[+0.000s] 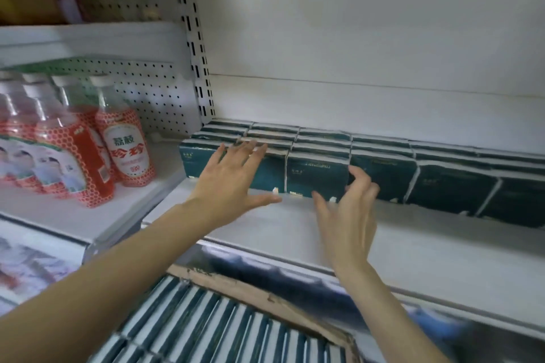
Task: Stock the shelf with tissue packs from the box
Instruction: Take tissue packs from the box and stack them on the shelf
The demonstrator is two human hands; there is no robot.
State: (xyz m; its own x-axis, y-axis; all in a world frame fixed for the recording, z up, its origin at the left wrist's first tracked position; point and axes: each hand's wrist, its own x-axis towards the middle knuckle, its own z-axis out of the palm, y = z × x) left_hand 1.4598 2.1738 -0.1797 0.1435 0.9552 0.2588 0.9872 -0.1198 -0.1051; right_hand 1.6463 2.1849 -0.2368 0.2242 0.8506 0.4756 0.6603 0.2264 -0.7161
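Dark teal tissue packs (380,169) stand in rows at the back of the white shelf (413,247). My left hand (233,179) lies flat with spread fingers against the front of the leftmost pack (191,159). My right hand (348,209) hovers with curled, parted fingers at the second front pack (315,175), its fingertips touching the pack's right edge. Neither hand holds anything. Below, a cardboard box (265,297) holds several more packs (206,324) standing on edge.
Bottles with red-and-white labels (124,144) stand on the neighbouring shelf to the left, before a perforated back panel. A slotted white upright (197,47) divides the two bays. The front strip of the tissue shelf is bare.
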